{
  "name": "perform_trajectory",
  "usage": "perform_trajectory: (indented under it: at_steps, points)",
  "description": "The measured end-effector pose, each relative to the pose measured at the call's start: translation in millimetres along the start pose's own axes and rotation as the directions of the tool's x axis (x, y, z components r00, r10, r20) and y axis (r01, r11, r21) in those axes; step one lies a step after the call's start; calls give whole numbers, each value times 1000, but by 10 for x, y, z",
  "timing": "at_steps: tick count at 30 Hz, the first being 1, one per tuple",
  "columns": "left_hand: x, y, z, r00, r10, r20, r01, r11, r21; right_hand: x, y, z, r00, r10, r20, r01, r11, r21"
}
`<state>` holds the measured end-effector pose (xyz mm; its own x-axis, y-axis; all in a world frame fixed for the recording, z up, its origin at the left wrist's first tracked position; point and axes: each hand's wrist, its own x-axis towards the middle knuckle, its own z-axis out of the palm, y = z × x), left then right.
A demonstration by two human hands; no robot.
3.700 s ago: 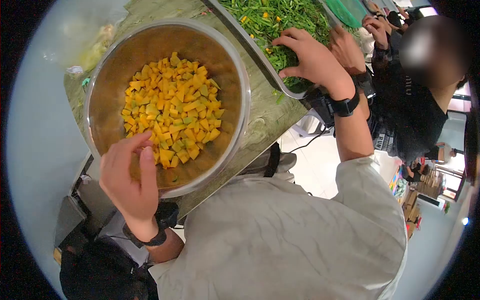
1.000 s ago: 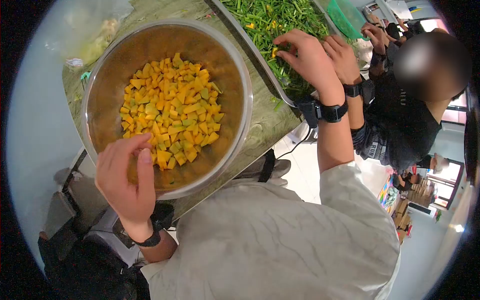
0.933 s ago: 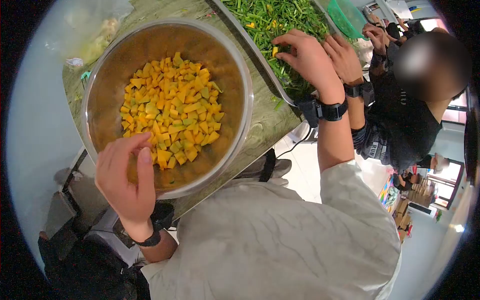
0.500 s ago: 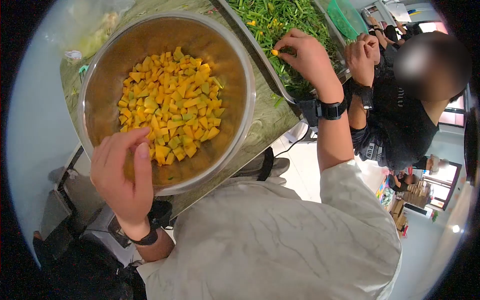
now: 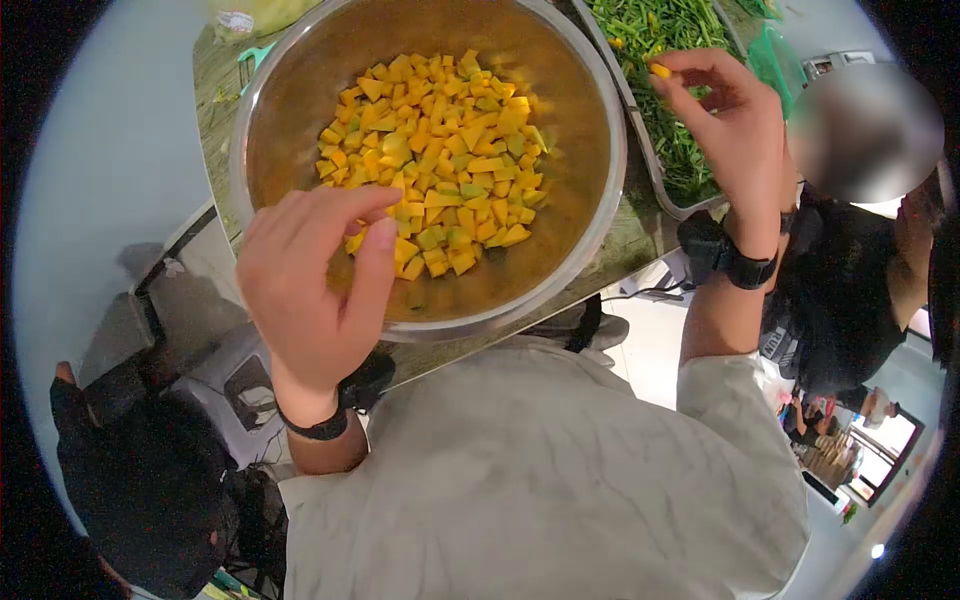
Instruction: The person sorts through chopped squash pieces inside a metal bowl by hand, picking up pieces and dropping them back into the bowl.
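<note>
A large steel bowl (image 5: 590, 220) on the table holds many diced orange-yellow pieces (image 5: 440, 160), some with green skin. Over the bowl's near left rim is my left hand (image 5: 320, 270), thumb and forefinger apart, nothing seen between them. My right hand (image 5: 735, 120) pinches a small yellow piece (image 5: 660, 71) between thumb and forefinger, above the near side of a metal tray (image 5: 655, 170) of chopped green stalks (image 5: 690, 140).
A clear plastic bag (image 5: 262, 15) and a green-handled tool (image 5: 250, 65) lie left of the bowl. A green basket (image 5: 775, 65) stands beyond the tray. Another person in black (image 5: 840, 290) is at the right; a dark-clothed person (image 5: 140, 480) is at the lower left.
The view has shifted, so bowl and tray appear further right and higher. My right hand still pinches the yellow piece, now nearer the tray's bowl-side edge. My left hand stays by the bowl's rim.
</note>
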<state>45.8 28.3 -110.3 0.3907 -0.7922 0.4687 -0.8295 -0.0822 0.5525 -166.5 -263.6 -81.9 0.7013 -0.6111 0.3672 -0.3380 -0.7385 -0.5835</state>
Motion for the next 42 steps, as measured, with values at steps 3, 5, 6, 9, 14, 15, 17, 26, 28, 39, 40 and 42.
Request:
perform_trajectory:
  at_steps: [3, 5, 6, 9, 14, 15, 17, 26, 28, 39, 40, 42]
  points:
    - [-65, -19, -54, 1000, -12, 6, 12, 1000, 2, -21, -436, 95, 985, -66, 159, 64, 998, 22]
    - [-4, 14, 15, 999, -35, 31, 35, 999, -5, 52, -532, 149, 928, -276, 250, 241, 957, 161]
    - [-11, 13, 17, 999, -30, 34, 30, 999, 14, 59, -490, 113, 934, -249, 256, 188, 953, 239]
    - [4, 10, 28, 999, -8, 31, 7, 1000, 30, 194, -254, -74, 970, -78, 231, -18, 923, 385]
    - [27, 73, 19, 995, -41, 88, 38, 999, 35, 229, 702, 3, 1000, 19, 16, -19, 999, -33]
    - [40, 87, 17, 993, -53, 106, 49, 998, 47, 226, 910, 47, 999, -48, 18, 51, 980, -191]
    - [75, 123, -12, 978, -114, 177, 113, 993, 14, 190, 1135, 122, 997, 11, 72, 7, 971, -240]
    - [550, 378, -239, 919, -60, 389, -35, 972, 231, 241, 1077, 384, 999, 23, 47, -1, 905, -425]
    - [811, 503, -363, 894, 29, 446, -167, 947, 273, 313, 1164, 434, 997, -44, 71, 72, 882, -466]
    - [2213, 183, 563, 844, 281, 457, -371, 921, 117, 643, 1270, 479, 964, 29, 263, 58, 947, -315]
    - [2246, 84, 631, 837, 295, 461, -378, 920, 99, 640, 1307, 452, 967, -6, 256, 83, 954, -287]
    - [2236, -81, 750, 829, 317, 460, -370, 929, 27, 640, 1288, 453, 974, -69, 215, 109, 978, -179]
